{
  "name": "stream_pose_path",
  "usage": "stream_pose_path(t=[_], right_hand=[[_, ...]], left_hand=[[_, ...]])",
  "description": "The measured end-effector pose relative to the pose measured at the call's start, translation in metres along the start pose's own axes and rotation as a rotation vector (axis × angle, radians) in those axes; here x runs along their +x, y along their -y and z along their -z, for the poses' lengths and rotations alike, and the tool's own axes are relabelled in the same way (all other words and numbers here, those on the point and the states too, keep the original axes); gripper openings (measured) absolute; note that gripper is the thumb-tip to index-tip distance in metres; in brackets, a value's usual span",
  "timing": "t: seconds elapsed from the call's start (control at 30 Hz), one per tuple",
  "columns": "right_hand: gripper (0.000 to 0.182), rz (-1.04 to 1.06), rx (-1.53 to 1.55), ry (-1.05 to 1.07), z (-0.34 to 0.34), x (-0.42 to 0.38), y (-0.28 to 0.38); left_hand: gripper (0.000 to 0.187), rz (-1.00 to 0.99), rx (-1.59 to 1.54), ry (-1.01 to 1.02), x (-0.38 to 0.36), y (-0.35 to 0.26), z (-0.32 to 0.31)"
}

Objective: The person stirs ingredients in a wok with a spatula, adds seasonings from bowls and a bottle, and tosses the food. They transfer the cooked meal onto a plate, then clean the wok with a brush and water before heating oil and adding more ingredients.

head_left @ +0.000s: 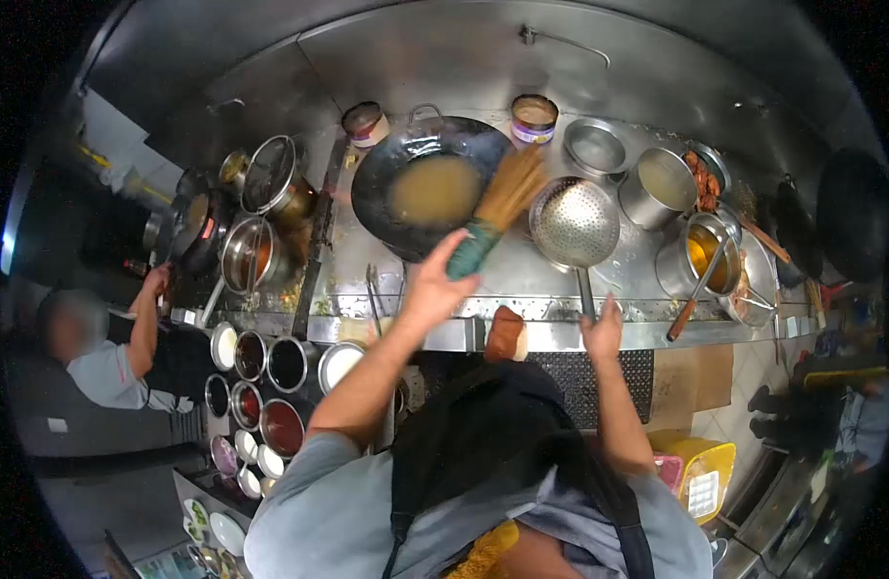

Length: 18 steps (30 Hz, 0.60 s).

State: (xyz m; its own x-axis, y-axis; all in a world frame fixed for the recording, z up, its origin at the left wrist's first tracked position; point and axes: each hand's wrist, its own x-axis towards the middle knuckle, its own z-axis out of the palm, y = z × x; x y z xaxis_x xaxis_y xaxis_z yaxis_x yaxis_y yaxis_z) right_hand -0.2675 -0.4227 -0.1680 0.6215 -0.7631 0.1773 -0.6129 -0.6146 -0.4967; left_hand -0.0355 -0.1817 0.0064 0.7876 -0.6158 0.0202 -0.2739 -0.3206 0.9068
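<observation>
My left hand (443,285) is closed around the green-wrapped handle of a bamboo wok brush (515,188). The bristles point up and to the right, beside the right rim of a dark wok (377,193), and are slightly blurred. Cloudy brownish liquid (435,190) lies in the bottom of the wok. My right hand (602,328) grips the end of the long handle of a perforated strainer (575,224). Its round bowl rests over the steel counter, right of the brush. A folded reddish-brown cloth (505,333) sits at the counter's front edge between my hands.
Right of the strainer stand a steel pot (647,198) and a pot of yellow oil (671,270) with a ladle. Two cans, one a labelled can (533,121), are behind the wok. Sauce containers (282,425) fill the lower left. Another person (107,352) works at far left.
</observation>
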Motion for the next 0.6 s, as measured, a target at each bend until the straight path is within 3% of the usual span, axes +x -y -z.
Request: stream_pose_path(t=[0.03,0.1,0.13,0.17,0.23,0.3,0.37,0.4,0.47,0.5,0.57,0.6], right_hand=[[0.066,-0.183,-0.021,0.046,-0.025,0.004,-0.030],[0.058,-0.679,0.382,0.509,-0.031,0.016,-0.046],[0.058,-0.698,0.371,0.507,-0.035,0.011,-0.045],[0.055,-0.626,0.438,0.489,-0.036,0.006,-0.045],[0.052,-0.569,0.479,0.465,-0.047,-0.002,-0.060],[0.048,-0.368,0.177,0.242,-0.076,-0.023,-0.085],[0.055,-0.512,-0.079,0.178,-0.043,-0.022,-0.028],[0.062,-0.551,-0.172,0.127,-0.023,-0.016,0.010],[0.063,-0.251,-0.190,-0.114,-0.020,-0.012,0.032],[0.062,-0.088,-0.158,-0.211,-0.021,-0.006,0.051],[0.054,0.119,0.131,-0.117,-0.007,0.014,0.127],[0.052,0.206,0.294,-0.065,-0.011,0.021,0.165]], left_hand=[[0.075,0.022,0.067,0.027,0.010,0.006,0.035],[0.071,0.110,0.210,0.139,0.040,0.019,0.092],[0.069,0.167,0.332,0.226,0.054,0.017,0.112],[0.069,0.171,0.319,0.247,0.074,0.038,0.118],[0.068,-0.108,0.602,0.459,0.121,0.095,0.108],[0.066,0.054,0.737,0.387,0.181,0.117,0.077],[0.064,0.218,0.586,0.223,0.235,0.136,0.058],[0.064,0.218,0.577,0.234,0.232,0.139,0.051],[0.067,0.121,0.520,0.285,0.210,0.138,0.044],[0.071,0.261,0.522,0.437,0.177,0.079,0.058],[0.071,-0.049,0.719,0.378,0.149,0.095,0.059],[0.068,-0.104,0.761,0.307,0.154,0.098,0.059]])
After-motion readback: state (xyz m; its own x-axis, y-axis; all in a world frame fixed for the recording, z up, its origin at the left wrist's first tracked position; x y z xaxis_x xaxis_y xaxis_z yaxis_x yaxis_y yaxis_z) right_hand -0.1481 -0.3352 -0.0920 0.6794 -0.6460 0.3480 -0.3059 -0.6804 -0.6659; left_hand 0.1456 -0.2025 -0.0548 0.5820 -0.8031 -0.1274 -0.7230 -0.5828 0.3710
